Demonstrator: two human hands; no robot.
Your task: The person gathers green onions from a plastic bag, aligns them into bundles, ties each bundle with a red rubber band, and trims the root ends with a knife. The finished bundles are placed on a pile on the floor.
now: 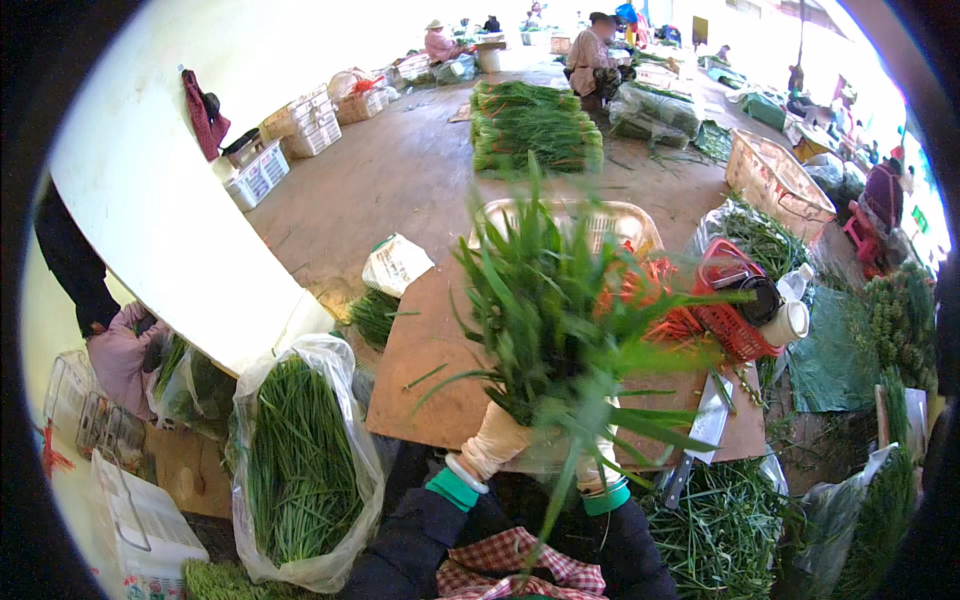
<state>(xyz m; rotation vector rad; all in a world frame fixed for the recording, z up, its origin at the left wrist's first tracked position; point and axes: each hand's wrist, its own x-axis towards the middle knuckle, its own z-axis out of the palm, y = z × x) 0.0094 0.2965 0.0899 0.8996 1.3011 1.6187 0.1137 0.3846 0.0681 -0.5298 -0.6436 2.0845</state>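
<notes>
Both my hands wear pale gloves with green cuffs. My left hand (495, 445) grips the lower part of a large bunch of long-leaved green stalks (540, 322) from the left. On the other side my right hand (598, 459) is around the same bunch, partly hidden by drooping leaves. The bunch stands upright with its leafy tips fanned away from me, some blurred. Beneath it is a brown board tabletop (420, 382). A cleaver (709, 424) lies at the board's right front, its dark handle over the near edge. Orange-red ties (664, 300) lie heaped behind the leaves.
A red plastic basket (739, 322) with a white cup (786, 324) sits at the board's right. A plastic bag of green stalks (304, 465) stands left; cut leaves (720, 532) pile at right. Beyond are a pale crate (637, 217), stacked tied bundles (532, 127) and a seated person (592, 56).
</notes>
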